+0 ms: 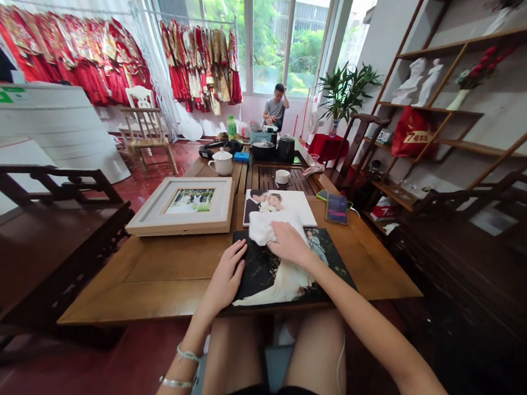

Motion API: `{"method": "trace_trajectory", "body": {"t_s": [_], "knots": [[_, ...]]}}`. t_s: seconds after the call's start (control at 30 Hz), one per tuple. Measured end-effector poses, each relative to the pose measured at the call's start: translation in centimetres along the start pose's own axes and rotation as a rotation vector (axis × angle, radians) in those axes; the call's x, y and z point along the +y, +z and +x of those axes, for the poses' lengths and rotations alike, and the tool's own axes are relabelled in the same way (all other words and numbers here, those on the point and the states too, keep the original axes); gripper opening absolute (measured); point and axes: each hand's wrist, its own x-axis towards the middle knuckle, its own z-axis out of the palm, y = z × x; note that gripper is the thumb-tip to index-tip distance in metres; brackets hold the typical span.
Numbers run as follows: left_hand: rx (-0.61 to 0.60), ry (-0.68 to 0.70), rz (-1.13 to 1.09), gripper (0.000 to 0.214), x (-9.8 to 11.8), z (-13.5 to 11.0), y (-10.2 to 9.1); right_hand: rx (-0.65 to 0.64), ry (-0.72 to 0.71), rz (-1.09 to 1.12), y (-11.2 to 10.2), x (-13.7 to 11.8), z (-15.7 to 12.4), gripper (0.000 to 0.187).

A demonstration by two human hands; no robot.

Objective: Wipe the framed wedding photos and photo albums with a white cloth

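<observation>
A dark wedding photo panel lies flat at the near edge of the wooden table. My right hand presses a white cloth onto its far part, the fingers on top of the cloth. At the panel's left edge rests my left hand, fingers stretched out and holding nothing. Just beyond is a lighter photo panel of a couple, its near edge partly covered by the cloth. To the left lies a thick pale wooden picture frame with a smaller photo in it.
A phone leans at the right with a cable. Farther back stand a small white cup, a lidded white teapot, and a black pot. A person sits beyond the table. Dark wooden chairs flank it.
</observation>
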Motion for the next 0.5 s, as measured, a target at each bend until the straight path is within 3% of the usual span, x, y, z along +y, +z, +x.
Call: {"method": "trace_trajectory", "body": {"t_s": [0.13, 0.23, 0.37, 0.5], "knots": [[0.013, -0.011, -0.008, 0.039, 0.2, 0.1, 0.1, 0.033, 0.127, -0.026, -1.4, 4.8, -3.4, 0.041], [0.025, -0.016, -0.005, 0.039, 0.2, 0.1, 0.2, 0.044, 0.188, -0.053, -2.0, 6.2, -7.1, 0.055], [0.035, -0.029, -0.001, 0.039, 0.3, 0.1, 0.4, 0.06, 0.122, -0.081, -1.8, 4.5, -12.4, 0.066], [0.045, -0.035, 0.003, 0.04, 0.3, 0.1, 0.5, 0.014, -0.13, -0.034, -1.6, 1.2, -16.1, 0.077]]}}
